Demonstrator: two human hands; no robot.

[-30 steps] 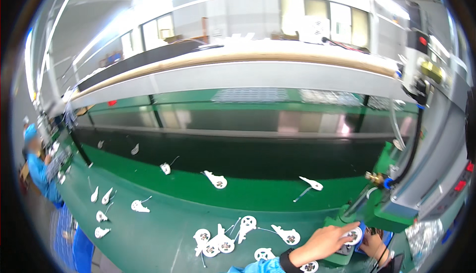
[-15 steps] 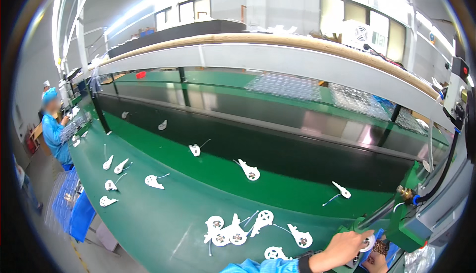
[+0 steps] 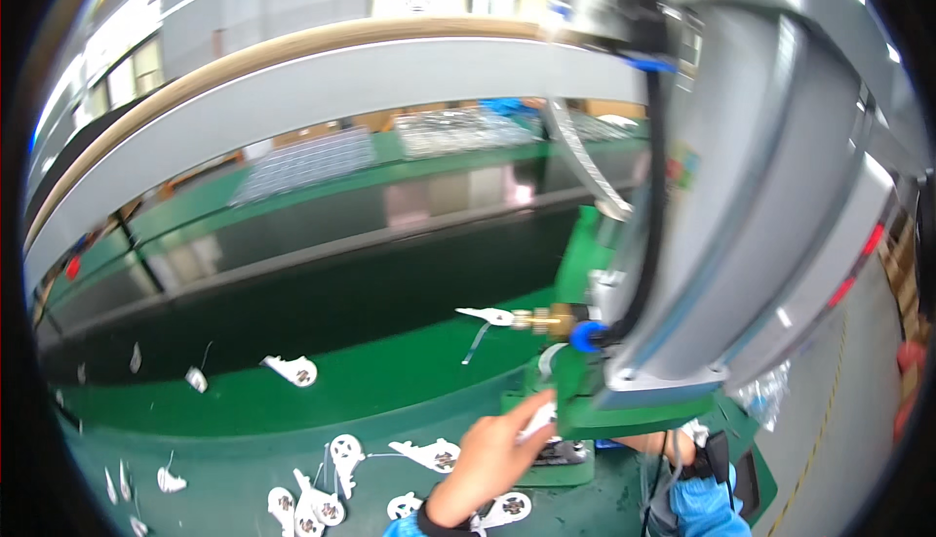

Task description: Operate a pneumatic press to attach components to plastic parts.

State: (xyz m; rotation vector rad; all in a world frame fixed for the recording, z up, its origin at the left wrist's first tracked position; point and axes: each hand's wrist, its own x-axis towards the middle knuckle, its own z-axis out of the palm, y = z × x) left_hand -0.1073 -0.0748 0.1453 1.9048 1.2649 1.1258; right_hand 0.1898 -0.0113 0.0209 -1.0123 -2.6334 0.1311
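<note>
We pinch a small white part (image 3: pixel 539 424) in left hand (image 3: pixel 492 459) fingers, feeding it squarely into green press fixture (image 3: pixel 570 396); right hand (image 3: pixel 673 444) grip unclear.

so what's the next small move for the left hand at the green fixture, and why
Probably ease the small white part further into the green fixture under the grey press machine: the left hand pinches it right at the opening. The right hand rests beside the base.

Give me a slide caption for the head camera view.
Left hand feeds a small white part into a green press fixture beside scattered white parts.
</note>
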